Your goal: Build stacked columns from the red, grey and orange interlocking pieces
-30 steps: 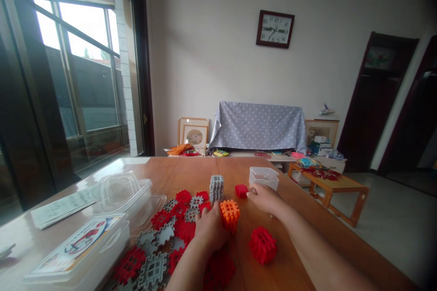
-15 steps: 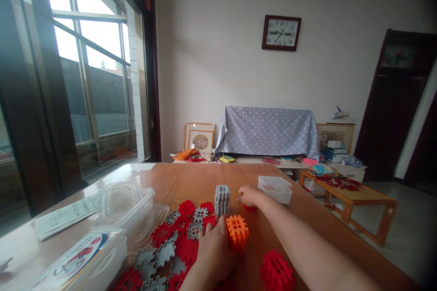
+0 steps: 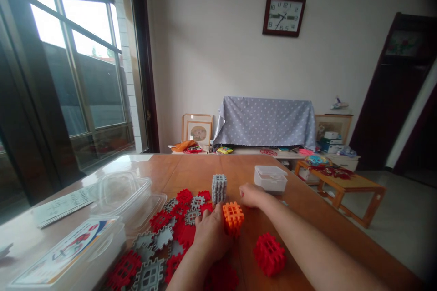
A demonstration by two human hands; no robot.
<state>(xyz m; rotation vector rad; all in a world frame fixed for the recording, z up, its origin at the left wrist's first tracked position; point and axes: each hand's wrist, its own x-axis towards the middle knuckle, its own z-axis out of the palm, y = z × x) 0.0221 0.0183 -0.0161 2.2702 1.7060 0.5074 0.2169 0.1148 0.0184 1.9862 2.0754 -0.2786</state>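
Note:
My left hand (image 3: 213, 232) is palm down over a pile of red and grey notched plastic tiles (image 3: 164, 236), its fingers curled and their tips hidden. Against its right side stands an orange block of notched tiles (image 3: 233, 218); whether I grip it I cannot tell. Just beyond the fingers a stack of grey tiles (image 3: 219, 188) stands upright. My right hand (image 3: 251, 195) is closed on the table, right of that grey stack. A small red patch shows at its fingers, but what they hold is hidden. Nearer me, a red block of notched tiles (image 3: 269, 254) sits under my right forearm's left side.
A small clear lidded box (image 3: 271, 178) is beyond my right hand. On the left lie a clear container and lids (image 3: 119, 195), a labelled plastic box (image 3: 68, 254) and a printed sheet (image 3: 64, 207). A low wooden table (image 3: 355, 186) stands to the right.
The whole view has shifted slightly. The red piece seen under my right hand before no longer shows, and that hand looks more closed. My left hand stays beside the orange block.

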